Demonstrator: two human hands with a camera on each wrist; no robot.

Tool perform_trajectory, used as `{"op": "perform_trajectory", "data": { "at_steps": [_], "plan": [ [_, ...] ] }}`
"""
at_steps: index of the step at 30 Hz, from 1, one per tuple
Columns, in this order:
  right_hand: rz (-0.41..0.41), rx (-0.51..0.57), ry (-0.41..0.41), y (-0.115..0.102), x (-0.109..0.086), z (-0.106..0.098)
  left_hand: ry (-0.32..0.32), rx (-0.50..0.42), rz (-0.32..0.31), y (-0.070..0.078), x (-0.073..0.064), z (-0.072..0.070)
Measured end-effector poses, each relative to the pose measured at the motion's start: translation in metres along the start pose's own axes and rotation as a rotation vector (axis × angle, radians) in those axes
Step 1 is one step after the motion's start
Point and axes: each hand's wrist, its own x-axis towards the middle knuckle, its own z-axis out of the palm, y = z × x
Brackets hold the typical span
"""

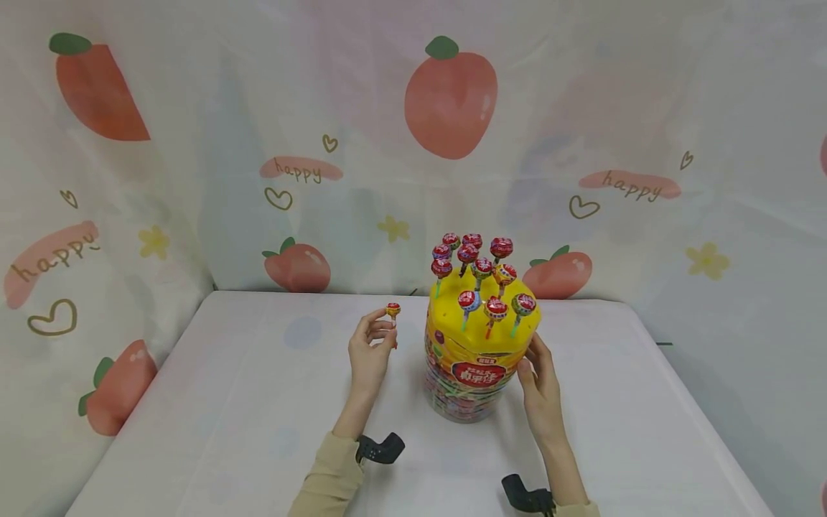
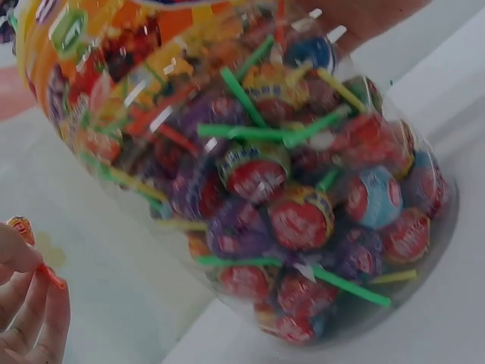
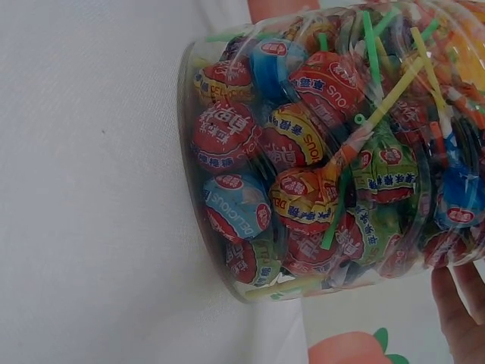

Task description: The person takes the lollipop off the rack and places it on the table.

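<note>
A clear jar [image 1: 460,406] full of wrapped lollipops stands upright on the table. Its yellow lid [image 1: 446,316] has several lollipops standing in it, sticks down. Left of the jar, my left hand [image 1: 370,352] pinches one lollipop [image 1: 393,310] by its orange-red stick, with the yellow-and-red head up. The left wrist view shows that hand [image 2: 26,303] at the left edge, apart from the jar [image 2: 303,197]. My right hand [image 1: 541,391] rests against the jar's right side with its fingers extended; in the right wrist view its fingertips [image 3: 455,299] touch the jar wall [image 3: 227,280].
A white-covered table [image 1: 258,402] lies under the jar. Behind and beside it hangs a pale cloth backdrop [image 1: 362,93] printed with fruit, hearts and flowers. Each wrist wears a black device [image 1: 381,449].
</note>
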Motion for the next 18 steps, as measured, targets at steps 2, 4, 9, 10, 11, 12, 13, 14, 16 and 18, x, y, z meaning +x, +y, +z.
{"op": "perform_trajectory", "data": {
  "at_steps": [2,4,9,10,11,12,13,14,16,18],
  "plan": [
    [0.002,0.002,0.0,0.0,0.0,0.0,0.002,0.0,-0.024,-0.009,0.003,0.0],
    [0.002,0.002,0.0,0.001,0.0,0.0,0.0,-0.001,-0.036,-0.025,0.007,0.001],
    [-0.001,-0.007,0.0,0.001,0.0,0.0,0.003,0.021,-0.046,-0.064,0.016,0.005],
    [0.0,-0.009,0.001,0.001,0.0,-0.001,0.004,0.036,-0.059,-0.069,0.017,0.006],
    [0.002,-0.011,0.001,0.001,0.0,-0.001,0.004,0.059,-0.072,-0.073,0.018,0.006],
    [0.003,-0.011,0.001,0.001,0.0,0.0,0.004,0.079,-0.084,-0.078,0.019,0.007],
    [0.004,-0.011,0.001,0.001,0.0,0.0,0.004,0.092,-0.104,-0.082,0.02,0.008],
    [0.006,-0.012,0.001,0.001,0.0,0.0,0.005,0.109,-0.117,-0.086,0.021,0.009],
    [0.006,-0.011,0.002,0.001,0.0,0.0,0.004,0.129,-0.144,-0.092,0.022,0.01],
    [0.008,-0.012,0.001,0.0,0.0,0.0,0.003,0.139,-0.163,-0.096,0.022,0.011]
  ]
}}
